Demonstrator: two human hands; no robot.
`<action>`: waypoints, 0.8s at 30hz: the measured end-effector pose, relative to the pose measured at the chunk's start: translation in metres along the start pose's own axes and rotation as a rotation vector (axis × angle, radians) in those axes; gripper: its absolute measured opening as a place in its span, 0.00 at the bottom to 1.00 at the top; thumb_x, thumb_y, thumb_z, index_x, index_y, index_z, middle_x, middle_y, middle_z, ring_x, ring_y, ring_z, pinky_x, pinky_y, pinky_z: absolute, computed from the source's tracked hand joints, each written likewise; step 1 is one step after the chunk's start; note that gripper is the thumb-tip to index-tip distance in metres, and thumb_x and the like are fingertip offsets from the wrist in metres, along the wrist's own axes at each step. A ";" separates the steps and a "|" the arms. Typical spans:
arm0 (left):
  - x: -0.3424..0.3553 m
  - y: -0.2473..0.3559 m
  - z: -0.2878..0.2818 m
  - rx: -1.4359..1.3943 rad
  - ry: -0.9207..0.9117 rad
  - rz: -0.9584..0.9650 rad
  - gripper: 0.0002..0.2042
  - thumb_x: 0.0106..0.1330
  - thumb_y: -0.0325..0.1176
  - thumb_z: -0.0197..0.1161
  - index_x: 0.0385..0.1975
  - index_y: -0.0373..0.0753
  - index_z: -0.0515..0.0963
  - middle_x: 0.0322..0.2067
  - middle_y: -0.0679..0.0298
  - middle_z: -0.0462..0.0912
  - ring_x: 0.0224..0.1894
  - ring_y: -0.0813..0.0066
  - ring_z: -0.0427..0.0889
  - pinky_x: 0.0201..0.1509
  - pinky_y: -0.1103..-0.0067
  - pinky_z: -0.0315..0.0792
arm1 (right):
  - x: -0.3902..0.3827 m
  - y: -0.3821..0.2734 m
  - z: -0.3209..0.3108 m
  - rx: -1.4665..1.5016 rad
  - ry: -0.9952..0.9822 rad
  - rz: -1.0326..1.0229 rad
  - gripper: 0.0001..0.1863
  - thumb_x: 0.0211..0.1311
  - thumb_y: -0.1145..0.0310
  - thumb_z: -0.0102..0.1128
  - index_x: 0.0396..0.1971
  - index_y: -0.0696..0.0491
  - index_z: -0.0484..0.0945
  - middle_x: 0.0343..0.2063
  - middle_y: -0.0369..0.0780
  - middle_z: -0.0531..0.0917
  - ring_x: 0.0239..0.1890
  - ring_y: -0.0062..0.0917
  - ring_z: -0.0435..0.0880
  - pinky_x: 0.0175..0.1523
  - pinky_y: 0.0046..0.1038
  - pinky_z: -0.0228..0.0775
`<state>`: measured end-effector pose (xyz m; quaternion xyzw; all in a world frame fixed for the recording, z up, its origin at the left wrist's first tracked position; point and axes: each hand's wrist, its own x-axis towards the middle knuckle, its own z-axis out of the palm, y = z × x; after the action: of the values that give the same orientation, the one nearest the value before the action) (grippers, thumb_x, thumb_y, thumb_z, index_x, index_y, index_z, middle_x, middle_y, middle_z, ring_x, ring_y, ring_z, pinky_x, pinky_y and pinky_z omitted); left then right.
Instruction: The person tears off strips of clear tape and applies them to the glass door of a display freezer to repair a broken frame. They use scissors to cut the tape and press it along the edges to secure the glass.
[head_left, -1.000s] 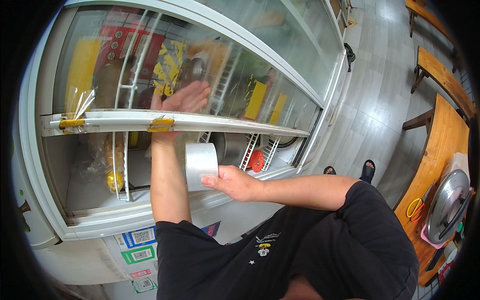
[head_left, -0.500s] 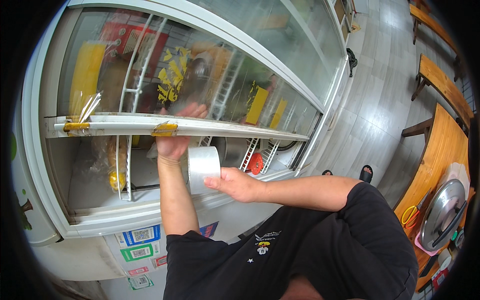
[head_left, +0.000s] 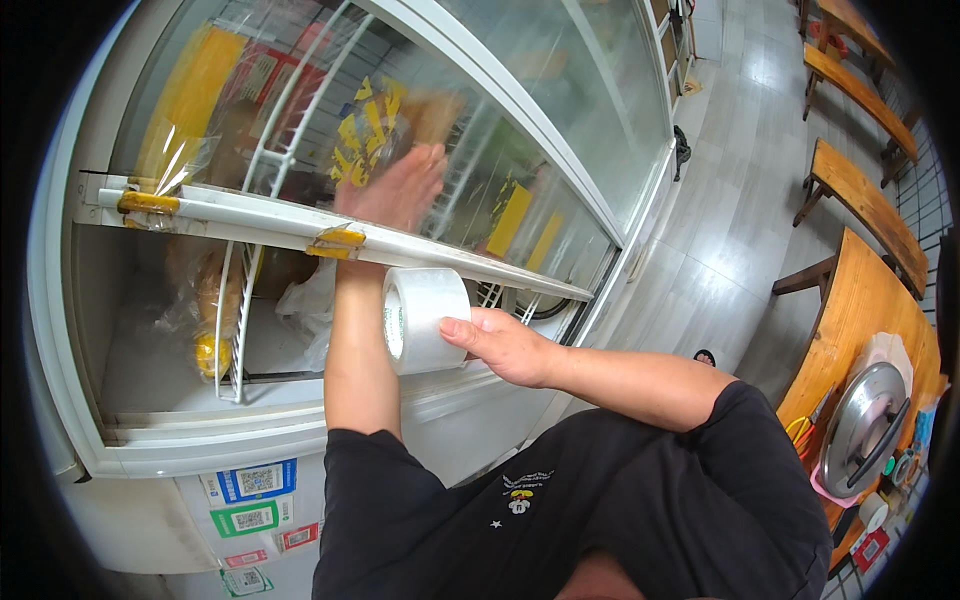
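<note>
My right hand grips a wide roll of clear tape beside my left forearm. My left hand reaches behind the sliding glass panel of a display fridge, seen through the pane with fingers extended. The panel's white lower rail crosses that arm and carries torn yellow tape. Yellow strips and flakes mark the glass. Inside the fridge are white wire racks, a plastic bag and a yellow item in wrapping.
Wooden benches line the tiled floor at right. The nearest bears a metal lid, orange scissors and small items. Printed code stickers are on the fridge front below. A dark sandal shows on the floor.
My left hand has risen further up behind the glass. The tape roll in my right hand has moved up and right, showing its inner ring. The view has shifted slightly.
</note>
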<state>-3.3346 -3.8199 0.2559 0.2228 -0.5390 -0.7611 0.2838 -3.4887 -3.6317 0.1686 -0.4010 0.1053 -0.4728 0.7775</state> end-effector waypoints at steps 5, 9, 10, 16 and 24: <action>0.041 0.013 -0.006 -0.310 0.145 -0.076 0.50 0.68 0.67 0.46 0.72 0.21 0.48 0.74 0.41 0.48 0.78 0.45 0.44 0.80 0.58 0.39 | 0.001 -0.006 0.002 0.008 -0.002 0.010 0.29 0.74 0.40 0.49 0.52 0.53 0.78 0.43 0.28 0.79 0.44 0.14 0.73 0.50 0.23 0.69; 0.061 0.011 -0.003 -0.075 -0.079 -0.015 0.49 0.69 0.65 0.47 0.73 0.24 0.46 0.76 0.43 0.44 0.78 0.49 0.43 0.81 0.58 0.36 | 0.005 0.004 0.010 0.027 -0.018 -0.026 0.28 0.75 0.41 0.49 0.53 0.52 0.78 0.43 0.28 0.79 0.45 0.15 0.73 0.49 0.23 0.70; 0.060 0.009 -0.002 -0.119 -0.095 -0.015 0.49 0.69 0.65 0.47 0.73 0.24 0.46 0.76 0.43 0.44 0.78 0.50 0.43 0.81 0.59 0.36 | 0.004 0.006 0.010 0.033 -0.019 -0.035 0.28 0.75 0.41 0.49 0.53 0.52 0.78 0.43 0.28 0.79 0.45 0.15 0.74 0.49 0.23 0.70; 0.020 0.004 0.010 -0.112 0.097 -0.042 0.48 0.70 0.66 0.43 0.74 0.27 0.45 0.76 0.47 0.44 0.79 0.55 0.42 0.81 0.63 0.37 | -0.011 0.007 0.007 0.010 -0.006 0.027 0.29 0.75 0.41 0.47 0.55 0.53 0.77 0.47 0.32 0.81 0.47 0.16 0.75 0.51 0.23 0.69; -0.053 -0.021 0.023 -0.125 0.137 0.116 0.44 0.72 0.66 0.37 0.74 0.30 0.54 0.75 0.48 0.52 0.77 0.55 0.51 0.80 0.64 0.43 | -0.020 -0.012 -0.003 0.044 -0.018 0.076 0.32 0.75 0.39 0.44 0.60 0.52 0.73 0.51 0.36 0.80 0.53 0.21 0.76 0.54 0.29 0.71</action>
<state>-3.3145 -3.7633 0.2446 0.2246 -0.4820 -0.7585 0.3768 -3.5087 -3.6195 0.1707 -0.3838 0.1028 -0.4415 0.8045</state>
